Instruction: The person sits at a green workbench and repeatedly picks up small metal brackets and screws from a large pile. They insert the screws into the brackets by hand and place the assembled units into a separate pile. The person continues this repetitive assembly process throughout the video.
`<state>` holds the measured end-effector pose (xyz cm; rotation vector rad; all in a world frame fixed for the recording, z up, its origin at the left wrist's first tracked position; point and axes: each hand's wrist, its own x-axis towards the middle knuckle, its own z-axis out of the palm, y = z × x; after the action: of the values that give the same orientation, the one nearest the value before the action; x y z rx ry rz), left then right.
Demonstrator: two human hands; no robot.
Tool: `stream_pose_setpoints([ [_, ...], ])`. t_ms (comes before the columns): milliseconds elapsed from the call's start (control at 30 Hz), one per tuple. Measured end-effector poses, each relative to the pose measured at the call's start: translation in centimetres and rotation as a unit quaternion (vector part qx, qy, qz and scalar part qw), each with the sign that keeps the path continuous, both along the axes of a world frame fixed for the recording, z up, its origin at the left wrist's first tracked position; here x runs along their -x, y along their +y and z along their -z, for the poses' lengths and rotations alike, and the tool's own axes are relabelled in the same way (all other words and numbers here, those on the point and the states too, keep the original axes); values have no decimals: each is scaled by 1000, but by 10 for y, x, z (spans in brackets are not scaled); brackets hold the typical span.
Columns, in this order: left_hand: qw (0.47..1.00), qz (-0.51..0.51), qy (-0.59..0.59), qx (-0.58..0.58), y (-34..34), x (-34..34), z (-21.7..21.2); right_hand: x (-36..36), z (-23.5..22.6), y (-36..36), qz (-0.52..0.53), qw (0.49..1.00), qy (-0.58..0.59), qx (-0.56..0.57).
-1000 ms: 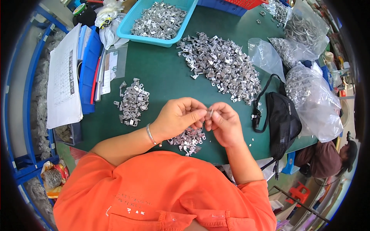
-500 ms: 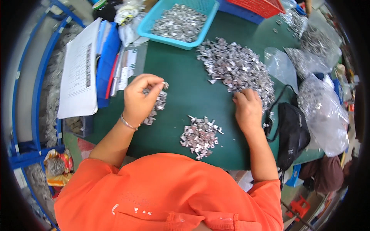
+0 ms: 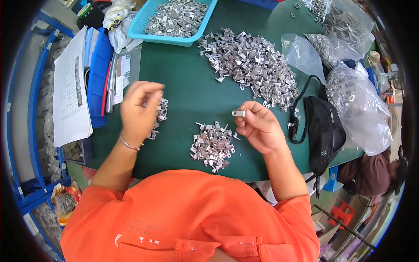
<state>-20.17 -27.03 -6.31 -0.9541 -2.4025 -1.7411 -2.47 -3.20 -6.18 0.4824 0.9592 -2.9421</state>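
My right hand [image 3: 258, 125] pinches a small flat metal bracket [image 3: 238, 113] between thumb and fingers, held just above the green table [image 3: 187, 83]. A small pile of the same metal parts [image 3: 212, 144] lies in front of me, left of that hand. My left hand [image 3: 139, 112] hovers over another small pile of metal parts [image 3: 159, 114] at the left, fingers curled loosely; whether it holds a piece is hidden. A large heap of loose brackets [image 3: 253, 67] lies farther back on the table.
A light blue tray [image 3: 176, 22] full of metal parts stands at the back. Papers [image 3: 70, 94] and blue folders [image 3: 98, 65] lie at the left. A black bag [image 3: 323, 126] and clear plastic bags of parts [image 3: 358, 100] sit at the right edge.
My right hand has come back from the large heap toward me with one bracket in it. My left hand stays over the left pile, lifted slightly.
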Motion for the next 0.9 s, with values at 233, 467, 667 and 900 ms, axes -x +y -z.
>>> stream_pose_setpoints([
  [233, 819, 279, -498, -58, 55, -55, -23, -5, -11, -19, 16, 926, 92, -365],
  [467, 972, 182, -132, -72, 26, -29, -6, 21, 7, 10, 108, 546, 75, -827],
  [667, 977, -4, 117, 178, -26, 19, 0, 49, 21, 22, 80, 370, 3, -926],
  [900, 986, -20, 83, 142, -31, 18, 5, 46, 18, 24, 39, 353, 32, -934],
])
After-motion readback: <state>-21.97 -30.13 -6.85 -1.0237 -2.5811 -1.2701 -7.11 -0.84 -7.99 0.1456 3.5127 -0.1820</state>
